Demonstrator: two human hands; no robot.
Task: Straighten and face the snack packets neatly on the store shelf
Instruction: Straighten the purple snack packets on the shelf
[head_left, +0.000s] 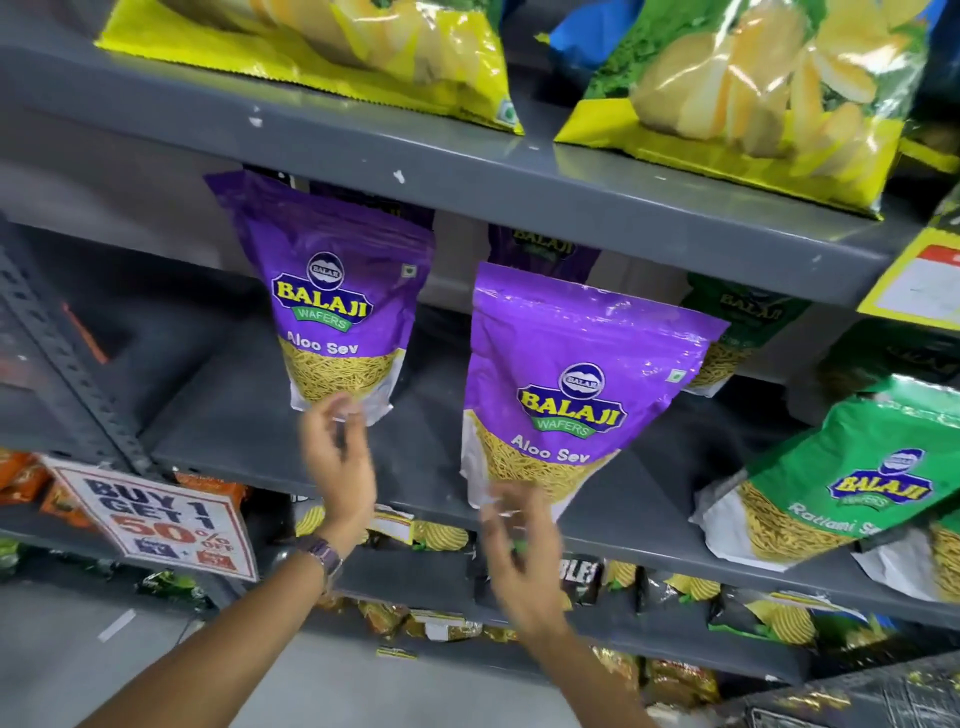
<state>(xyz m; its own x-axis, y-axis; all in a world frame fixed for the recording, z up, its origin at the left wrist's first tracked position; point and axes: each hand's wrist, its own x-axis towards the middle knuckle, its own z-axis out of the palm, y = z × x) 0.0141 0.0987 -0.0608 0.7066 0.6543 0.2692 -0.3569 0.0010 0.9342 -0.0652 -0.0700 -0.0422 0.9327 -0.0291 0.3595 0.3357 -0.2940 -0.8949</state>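
Scene: a grey metal shelf is viewed from below; two purple Aloo Sev pouches stand on it, with green pouches to the right and more purple ones half hidden behind.
Left pouch: set further back on the shelf, upright but turned slightly, its label angled a little to the right.
Right pouch: set nearer the front edge, leaning forward, its bottom corner close to the shelf lip.
Left hand: raised to the base of the left pouch, fingers spread and loosely open; nothing is gripped, and because of blur it cannot be told whether the fingertips touch the pouch.
Right hand: held just under the base of the right pouch, open and blurred; no grip is seen.
Step judged: the two pouches are probably about to be squared and brought to one line.
Risk, right pouch: being tilted and near the lip, it could be tipped off the front if nudged from below or pushed at the base alone.
Risk, left pouch: a push low down could topple it backward onto the pouches behind.
Risk, alignment: with both hands loose, one pouch could be twisted further instead of faced.
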